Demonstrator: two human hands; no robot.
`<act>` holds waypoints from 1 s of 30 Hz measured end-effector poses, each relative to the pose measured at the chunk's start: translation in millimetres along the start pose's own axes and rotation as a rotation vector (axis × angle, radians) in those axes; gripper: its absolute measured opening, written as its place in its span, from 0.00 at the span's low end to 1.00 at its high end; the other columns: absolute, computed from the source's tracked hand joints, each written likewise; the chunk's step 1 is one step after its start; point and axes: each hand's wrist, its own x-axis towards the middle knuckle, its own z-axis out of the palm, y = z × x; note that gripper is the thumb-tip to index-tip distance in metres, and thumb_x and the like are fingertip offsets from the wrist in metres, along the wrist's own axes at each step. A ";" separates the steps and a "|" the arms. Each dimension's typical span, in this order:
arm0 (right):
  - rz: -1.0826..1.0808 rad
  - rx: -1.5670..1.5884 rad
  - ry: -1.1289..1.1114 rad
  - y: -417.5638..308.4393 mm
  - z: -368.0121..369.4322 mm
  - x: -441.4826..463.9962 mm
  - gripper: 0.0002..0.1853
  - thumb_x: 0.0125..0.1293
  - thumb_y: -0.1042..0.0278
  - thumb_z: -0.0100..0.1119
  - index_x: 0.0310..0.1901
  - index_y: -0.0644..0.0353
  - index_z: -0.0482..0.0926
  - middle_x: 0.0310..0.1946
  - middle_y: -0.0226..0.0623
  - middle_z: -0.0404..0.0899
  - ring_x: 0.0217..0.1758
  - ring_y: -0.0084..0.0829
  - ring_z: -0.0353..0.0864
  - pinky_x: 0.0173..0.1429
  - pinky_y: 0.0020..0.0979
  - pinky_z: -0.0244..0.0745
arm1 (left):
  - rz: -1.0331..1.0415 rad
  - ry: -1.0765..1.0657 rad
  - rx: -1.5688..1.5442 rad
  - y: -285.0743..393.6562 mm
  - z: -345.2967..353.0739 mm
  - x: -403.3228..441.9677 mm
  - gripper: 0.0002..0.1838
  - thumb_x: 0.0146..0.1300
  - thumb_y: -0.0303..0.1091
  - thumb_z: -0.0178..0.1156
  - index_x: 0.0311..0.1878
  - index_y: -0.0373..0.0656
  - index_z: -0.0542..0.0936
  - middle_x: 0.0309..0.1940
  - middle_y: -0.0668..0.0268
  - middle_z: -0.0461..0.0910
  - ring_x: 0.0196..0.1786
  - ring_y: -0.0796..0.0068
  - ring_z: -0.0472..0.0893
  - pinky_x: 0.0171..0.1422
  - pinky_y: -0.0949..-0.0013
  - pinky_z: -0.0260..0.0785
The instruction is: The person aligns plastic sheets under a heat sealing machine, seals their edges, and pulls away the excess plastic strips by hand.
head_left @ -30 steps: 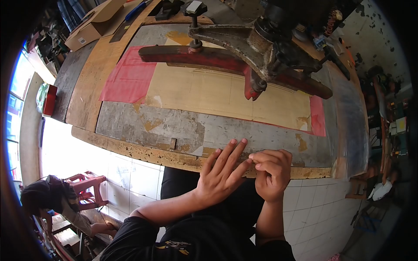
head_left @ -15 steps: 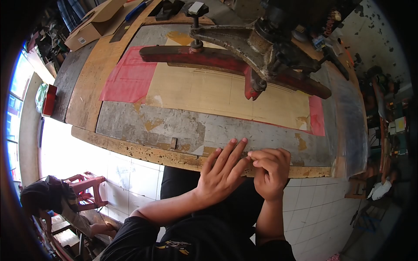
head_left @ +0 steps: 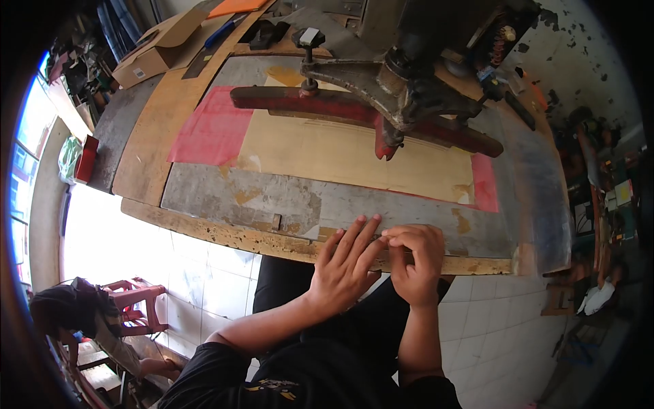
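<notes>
My left hand (head_left: 343, 268) lies over the wooden front edge of the workbench, fingers stretched and slightly apart, tips on the grey metal plate (head_left: 204, 191). Close beside it, my right hand (head_left: 418, 258) has its fingers curled, with fingertips near my left index finger. Whatever sits in those curled fingers, if anything, is too small to make out. Beyond both hands, a beige sheet (head_left: 313, 153) with a red sheet (head_left: 208, 129) showing at its ends lies on the plate. A red metal bar (head_left: 306, 101) on a dark cast bracket (head_left: 361, 75) stands across the sheets.
An opened cardboard box (head_left: 146, 58) stands at the back left, near a blue-handled tool (head_left: 219, 33). A small dark metal piece (head_left: 276, 221) sits at the plate's front edge. Clear plastic sheeting (head_left: 541, 204) hangs over the right end. Another person (head_left: 75, 310) bends down at lower left beside a red stool (head_left: 139, 300).
The view has shifted slightly, so the bench appears a little lower. My right hand has turned and moved a little left, its fingers more curled. My left hand stays flat in place.
</notes>
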 end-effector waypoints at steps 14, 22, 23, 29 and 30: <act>0.001 0.013 -0.033 -7.6 -5.0 1.6 0.11 0.64 0.83 0.68 0.44 0.57 0.82 0.39 0.35 0.87 0.43 0.43 0.87 0.55 0.42 0.74 | 0.007 0.022 -0.017 2.4 -2.3 -2.2 0.44 0.54 0.43 0.79 0.74 0.43 0.71 0.83 0.58 0.71 0.84 0.59 0.71 0.83 0.51 0.64; 0.023 0.009 -0.058 -7.6 -7.3 0.7 0.10 0.65 0.79 0.67 0.46 0.57 0.83 0.40 0.38 0.86 0.46 0.45 0.86 0.56 0.46 0.75 | 0.035 0.011 0.042 1.8 -1.8 -4.1 0.44 0.59 0.49 0.77 0.75 0.40 0.71 0.81 0.57 0.72 0.83 0.57 0.71 0.83 0.51 0.64; 0.027 0.007 -0.059 -6.8 -6.6 0.1 0.10 0.64 0.79 0.67 0.46 0.57 0.83 0.40 0.38 0.86 0.47 0.45 0.86 0.56 0.46 0.76 | 0.036 0.021 0.040 2.2 -1.7 -4.0 0.44 0.59 0.49 0.76 0.75 0.41 0.71 0.81 0.57 0.72 0.83 0.57 0.71 0.83 0.51 0.65; 0.018 0.002 -0.063 -6.2 -6.9 -0.6 0.10 0.63 0.78 0.68 0.45 0.57 0.83 0.40 0.38 0.87 0.47 0.45 0.86 0.57 0.46 0.77 | 0.032 0.018 0.044 3.1 -2.4 -4.0 0.41 0.58 0.48 0.78 0.72 0.42 0.73 0.80 0.58 0.74 0.82 0.58 0.73 0.82 0.50 0.65; 0.029 0.012 -0.066 -5.8 -6.2 -1.8 0.10 0.63 0.78 0.68 0.45 0.57 0.83 0.40 0.38 0.87 0.47 0.45 0.86 0.57 0.46 0.77 | 0.022 0.029 0.031 3.9 -3.0 -4.1 0.39 0.57 0.46 0.79 0.68 0.43 0.75 0.79 0.59 0.75 0.81 0.59 0.75 0.81 0.48 0.66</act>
